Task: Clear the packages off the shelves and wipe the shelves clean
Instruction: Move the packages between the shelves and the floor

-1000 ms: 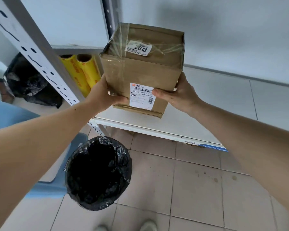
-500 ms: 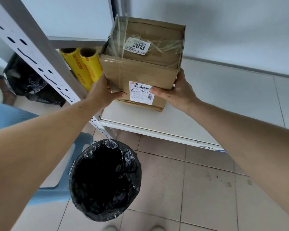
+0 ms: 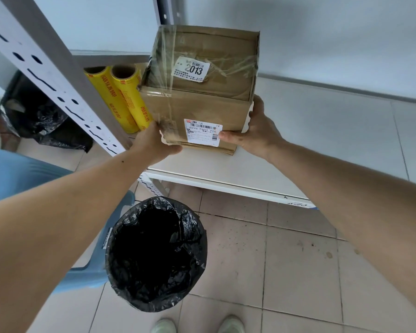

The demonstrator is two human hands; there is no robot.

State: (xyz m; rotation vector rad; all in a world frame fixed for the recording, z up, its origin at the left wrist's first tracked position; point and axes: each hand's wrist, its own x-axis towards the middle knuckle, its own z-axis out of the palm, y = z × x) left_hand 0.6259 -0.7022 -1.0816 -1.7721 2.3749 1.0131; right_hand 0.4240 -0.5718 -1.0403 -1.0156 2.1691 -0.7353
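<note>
A taped brown cardboard box with a "2013" sticker and a shipping label is at the left end of the low white shelf. My left hand grips its near left corner and my right hand grips its near right edge. The box's underside is hidden, so I cannot tell whether it rests on the shelf or hangs just above it. The rest of the shelf surface to the right is bare.
Two yellow rolls of cling wrap lie left of the box behind a perforated white upright. A bin lined with a black bag stands on the tiled floor below, a blue stool beside it. Black bags lie far left.
The box has shifted slightly farther back and to the left over the shelf, closer to the yellow rolls. Both hands keep the same hold on it.
</note>
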